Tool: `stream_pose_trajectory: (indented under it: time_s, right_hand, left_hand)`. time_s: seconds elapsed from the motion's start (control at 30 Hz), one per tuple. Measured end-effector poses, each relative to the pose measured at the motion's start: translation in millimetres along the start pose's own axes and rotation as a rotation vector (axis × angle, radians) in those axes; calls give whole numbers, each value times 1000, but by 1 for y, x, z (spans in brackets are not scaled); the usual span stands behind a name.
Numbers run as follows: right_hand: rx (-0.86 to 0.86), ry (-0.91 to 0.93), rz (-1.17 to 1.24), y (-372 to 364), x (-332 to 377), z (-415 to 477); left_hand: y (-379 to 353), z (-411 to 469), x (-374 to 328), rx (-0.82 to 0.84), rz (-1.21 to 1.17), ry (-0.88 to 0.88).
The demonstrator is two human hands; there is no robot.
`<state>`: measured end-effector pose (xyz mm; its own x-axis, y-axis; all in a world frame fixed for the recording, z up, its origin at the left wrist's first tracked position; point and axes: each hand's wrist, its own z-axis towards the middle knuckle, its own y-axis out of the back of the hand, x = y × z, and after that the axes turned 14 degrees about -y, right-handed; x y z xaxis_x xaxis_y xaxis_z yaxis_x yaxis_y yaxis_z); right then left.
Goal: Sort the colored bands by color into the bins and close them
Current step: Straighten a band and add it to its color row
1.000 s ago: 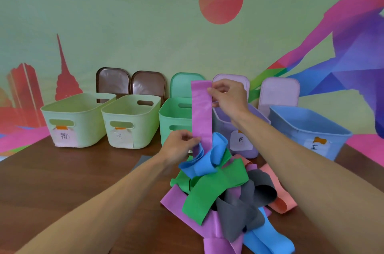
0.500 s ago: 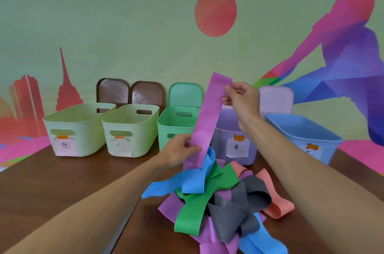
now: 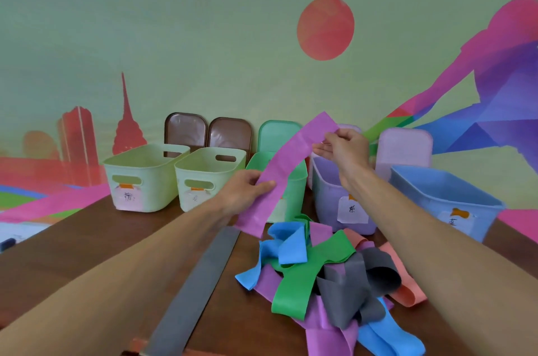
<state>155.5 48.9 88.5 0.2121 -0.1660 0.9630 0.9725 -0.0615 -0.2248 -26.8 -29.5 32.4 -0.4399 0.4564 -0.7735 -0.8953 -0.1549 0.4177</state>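
Head: left grip [image 3: 247,189], right grip [image 3: 346,146] hold purple band [image 3: 294,157] before open bins [image 3: 329,195].

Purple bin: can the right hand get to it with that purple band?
Probably yes. The right hand pinches the purple band just over the open purple bin, and nothing lies between them. The left hand grips the band's lower part.

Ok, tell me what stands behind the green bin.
A green lid stands upright just behind the green bin. The held purple band covers the lid's right edge, and the bin hides its foot.
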Motion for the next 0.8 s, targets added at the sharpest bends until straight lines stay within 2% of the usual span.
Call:
stream_pose_trajectory:
  time_s: [0.2, 0.4, 0.6, 0.8]
  right_hand:
    - [69, -3, -260, -54, -33, -15]
    - [174, -6, -661, -113, -82, -37]
    - [243, -37, -850, -155, -131, -49]
    - [129, -107, -1041, -177, -188, -41]
  left_hand:
    - [64, -41, 20, -95, 54, 134]
    - [127, -99, 59, 30, 130, 323]
    - [146, -131, 81, 71, 165, 435]
    - [147, -155, 104, 87, 22, 554]
